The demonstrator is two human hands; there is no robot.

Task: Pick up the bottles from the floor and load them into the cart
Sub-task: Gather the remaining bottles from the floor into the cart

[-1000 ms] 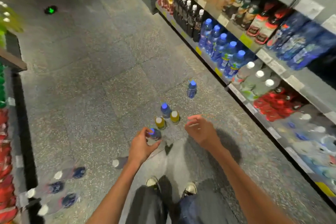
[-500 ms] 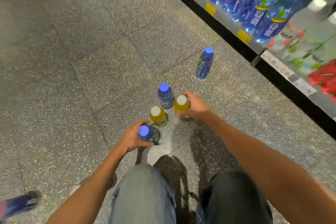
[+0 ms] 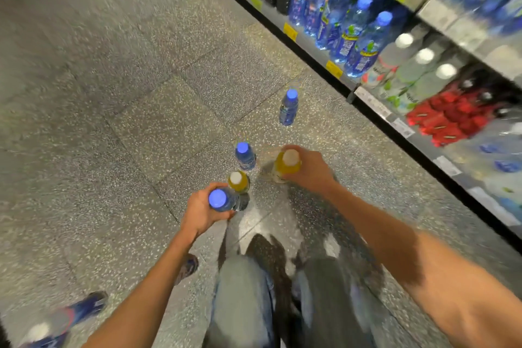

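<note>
Left grip (image 3: 202, 210): fingers curled round a blue-capped bottle (image 3: 223, 200), held at the body with the cap facing the camera; whether its base touches the floor (image 3: 113, 93) cannot be told

Right grip (image 3: 309, 168): fingers wrapped round a yellow bottle with a white cap (image 3: 286, 165), grasped from its right side; the bottle looks slightly blurred, contact with the floor cannot be told

Between the two grips: a second yellow bottle, white cap (image 3: 238, 181), upright on the floor, just beside the bottle in the left grip, on its far side

Beyond that one, to the left of the right grip: a small blue-capped bottle (image 3: 245, 155), upright on the floor, near both yellow bottles

Further out past the right grip: a taller blue-capped bottle (image 3: 288, 107), upright, well apart from the group and near the foot of the shelf

Behind the left grip, at the lower left edge: a bottle with white cap and blue label (image 3: 56, 319), lying on its side, blurred; another item partly hidden under the left forearm (image 3: 187, 267), too blurred to name

To the right of the right grip: store shelf (image 3: 375, 104) stocked with rows of blue-capped water bottles (image 3: 347, 31), white-capped bottles (image 3: 409, 70) and red packs (image 3: 449, 118), with yellow price tags (image 3: 334, 68) on its edge

Below both grips: the person's knees in blue jeans (image 3: 243, 299)
</note>
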